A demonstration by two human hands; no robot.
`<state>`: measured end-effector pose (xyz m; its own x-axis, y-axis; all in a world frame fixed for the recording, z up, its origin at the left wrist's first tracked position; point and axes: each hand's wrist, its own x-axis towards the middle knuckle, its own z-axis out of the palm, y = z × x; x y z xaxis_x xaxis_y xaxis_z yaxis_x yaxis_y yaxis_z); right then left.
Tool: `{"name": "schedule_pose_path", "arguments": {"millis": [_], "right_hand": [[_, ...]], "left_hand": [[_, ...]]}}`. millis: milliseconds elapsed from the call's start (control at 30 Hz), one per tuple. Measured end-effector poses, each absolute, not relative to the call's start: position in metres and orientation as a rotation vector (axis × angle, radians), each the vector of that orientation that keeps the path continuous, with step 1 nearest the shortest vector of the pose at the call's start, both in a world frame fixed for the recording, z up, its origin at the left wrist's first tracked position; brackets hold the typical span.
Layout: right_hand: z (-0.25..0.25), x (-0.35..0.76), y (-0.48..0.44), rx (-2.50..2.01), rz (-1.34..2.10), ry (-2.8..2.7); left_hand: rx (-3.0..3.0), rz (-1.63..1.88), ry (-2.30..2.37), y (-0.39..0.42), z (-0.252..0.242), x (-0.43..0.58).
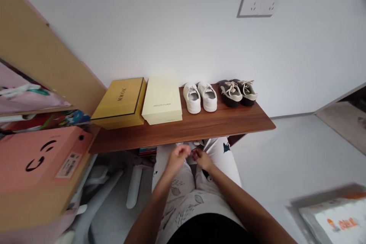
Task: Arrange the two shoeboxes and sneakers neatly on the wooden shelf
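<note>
My left hand hovers over my lap, just in front of the board's near edge, its fingers loosely bent. Close beside it, my right hand has its fingers half curled toward the left one. Nothing shows in either hand, though the fingertips are a little blurred. Beyond them, on a brown wooden board, lie a yellow shoebox, a cream shoebox, a pair of white sneakers and a pair of black and beige sneakers with beige laces.
A pink box sits on a wooden shelf unit at the left. White chair-like legs stand beneath it. A wall with a socket plate rises behind the board. A white package with orange print lies at lower right.
</note>
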<state>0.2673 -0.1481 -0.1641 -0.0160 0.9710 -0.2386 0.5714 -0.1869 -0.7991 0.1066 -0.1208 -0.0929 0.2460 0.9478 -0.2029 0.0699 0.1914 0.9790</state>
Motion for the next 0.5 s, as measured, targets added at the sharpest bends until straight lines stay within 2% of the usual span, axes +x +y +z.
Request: {"name": "schedule_pose_path", "arguments": {"millis": [100,233,367,500], "right_hand": [[-0.164,0.259,-0.145,-1.927,1.039,-1.704],[-0.162,0.246,-0.161,-1.830,0.934,-1.984],[-0.130,0.261,-0.152,-1.412,0.667,-1.867],[-0.055,0.308,-0.081,-1.456,0.183,-1.502]], "left_hand": [[0.538,1.320,1.139,-0.056,-0.038,0.091],[0.083,1.342,1.318,0.011,0.010,0.085],[0.012,1.387,1.395,0.029,0.013,0.095],[0.109,1.553,1.386,0.022,0.006,0.111]]}}
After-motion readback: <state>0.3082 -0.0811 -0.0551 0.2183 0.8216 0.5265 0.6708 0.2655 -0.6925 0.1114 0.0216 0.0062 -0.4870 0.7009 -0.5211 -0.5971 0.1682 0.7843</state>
